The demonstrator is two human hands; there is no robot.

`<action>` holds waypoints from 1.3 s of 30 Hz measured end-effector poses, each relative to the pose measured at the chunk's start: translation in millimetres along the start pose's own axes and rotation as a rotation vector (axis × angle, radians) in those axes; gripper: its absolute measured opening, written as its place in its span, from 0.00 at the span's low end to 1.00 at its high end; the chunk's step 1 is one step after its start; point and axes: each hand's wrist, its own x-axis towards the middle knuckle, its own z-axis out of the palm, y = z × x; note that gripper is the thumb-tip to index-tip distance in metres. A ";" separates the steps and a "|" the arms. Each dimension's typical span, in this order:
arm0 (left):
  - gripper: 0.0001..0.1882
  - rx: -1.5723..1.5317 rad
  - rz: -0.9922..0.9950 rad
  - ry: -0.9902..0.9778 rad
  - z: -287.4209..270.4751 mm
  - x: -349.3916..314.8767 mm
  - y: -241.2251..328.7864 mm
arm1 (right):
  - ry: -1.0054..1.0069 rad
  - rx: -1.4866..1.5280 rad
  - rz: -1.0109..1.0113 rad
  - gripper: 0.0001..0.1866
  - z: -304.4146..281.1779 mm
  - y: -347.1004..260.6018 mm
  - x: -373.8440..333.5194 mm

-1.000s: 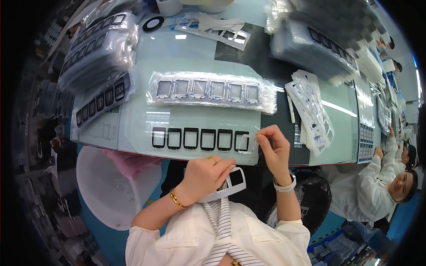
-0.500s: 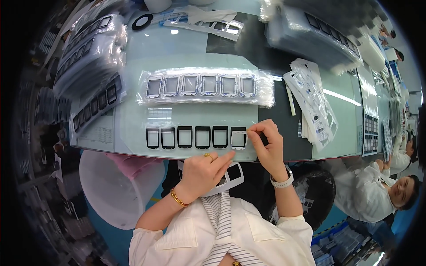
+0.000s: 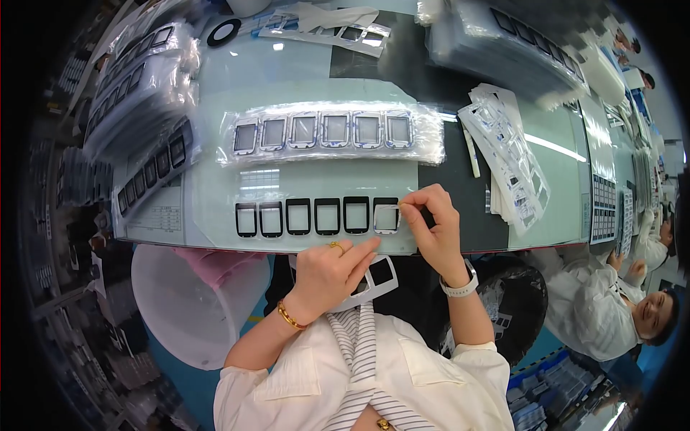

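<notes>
Along the near edge of the table lies a row of several black rectangular frames [image 3: 298, 203] with light panes. Over the rightmost black frame [image 3: 385, 202] sits a thin white frame-shaped piece [image 3: 387, 232]. My right hand [image 3: 437, 228] pinches its right side between thumb and index finger. Just below, my left hand [image 3: 323, 279] holds a white strip with square cut-outs [image 3: 386, 290] at the table edge. Its index finger points up toward the white piece's lower edge; its other fingers are partly hidden.
A clear plastic-covered stack of frames [image 3: 428, 140] lies beyond the row. Bagged stacks stand at far left [image 3: 136, 100] and far right [image 3: 474, 47]. White cut-out sheets [image 3: 503, 154] lie at right, beside a white pen-like stick [image 3: 471, 158]. A translucent bin [image 3: 180, 316] stands below; a co-worker [image 3: 596, 309] sits right.
The view has shifted slightly. My right hand keeps its pinch while the white piece lies a little lower and flatter on the rightmost black frame. My left hand stays nearly still.
</notes>
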 end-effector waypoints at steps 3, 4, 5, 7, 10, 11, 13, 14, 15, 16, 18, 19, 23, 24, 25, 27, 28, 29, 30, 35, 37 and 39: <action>0.12 -0.005 -0.006 0.005 -0.2 0.8 -0.6 | 0.006 0.086 0.055 0.03 0.0 1.1 -2.0; 0.12 -0.011 -0.008 0.007 -0.1 0.7 -0.9 | 0.004 0.086 0.055 0.03 0.3 1.8 -2.8; 0.12 -0.012 -0.009 0.007 -0.2 0.1 -1.7 | 0.020 0.167 0.094 0.03 0.8 2.7 -3.8; 0.12 0.011 0.007 -0.027 -0.8 -1.2 -2.2 | 0.036 0.251 0.129 0.03 0.2 4.5 -4.9; 0.12 0.010 0.008 -0.021 0.1 -1.5 -2.0 | 0.001 0.143 0.079 0.03 -0.7 5.4 -4.0; 0.12 0.009 0.007 -0.020 0.1 -1.5 -1.8 | -0.003 0.098 0.044 0.03 -0.8 3.7 -2.4; 0.12 0.022 0.009 -0.022 0.0 -1.6 -1.7 | -0.006 0.052 0.010 0.03 0.0 1.6 -1.2; 0.12 0.022 0.009 -0.022 0.1 -1.6 -1.6 | -0.003 0.048 0.016 0.03 0.4 1.0 -1.1; 0.12 0.021 0.010 -0.022 0.1 -1.4 -1.5 | 0.001 0.043 0.022 0.03 0.5 0.5 -1.1; 0.12 0.020 0.011 -0.021 0.1 -1.2 -1.4 | 0.002 0.042 0.023 0.03 0.4 0.5 -1.2; 0.12 0.011 0.003 -0.005 0.7 -0.2 0.0 | 0.000 0.037 0.023 0.02 0.3 0.9 -1.3; 0.12 0.003 -0.007 0.012 0.9 0.1 0.5 | 0.001 0.037 0.024 0.02 0.4 0.9 -1.3; 0.12 0.004 -0.003 0.009 1.8 -0.7 -0.2 | 0.004 0.035 0.021 0.02 0.3 -0.1 -0.2; 0.12 0.005 -0.003 0.009 2.2 -0.9 -0.4 | 0.002 0.027 0.012 0.02 0.2 -0.4 0.1; 0.13 0.006 -0.002 0.009 2.4 -1.1 -0.6 | 0.004 0.027 0.013 0.02 0.3 -0.6 0.1; 0.13 0.010 -0.003 0.005 2.0 -1.2 -0.5 | 0.007 0.020 0.012 0.02 0.5 -1.0 0.3; 0.13 0.014 -0.005 0.001 1.7 -1.2 -0.3 | 0.008 0.020 0.012 0.02 0.4 -1.3 0.0; 0.13 0.015 -0.003 0.001 1.4 -1.5 0.3 | 0.006 0.013 0.020 0.02 0.3 -1.9 -0.9; 0.13 0.016 -0.002 0.000 1.2 -1.4 0.6 | 0.006 0.005 0.028 0.02 0.1 -2.0 -0.7; 0.13 0.027 0.010 0.009 3.0 -1.8 -0.3 | 0.012 0.007 0.020 0.02 1.0 -0.4 -0.5; 0.14 0.017 0.013 0.015 3.5 -1.8 0.1 | 0.014 0.000 0.021 0.02 0.7 -0.8 -0.8; 0.14 0.020 0.019 0.005 3.2 -1.1 1.9 | 0.011 -0.002 0.022 0.02 0.3 -1.0 -0.6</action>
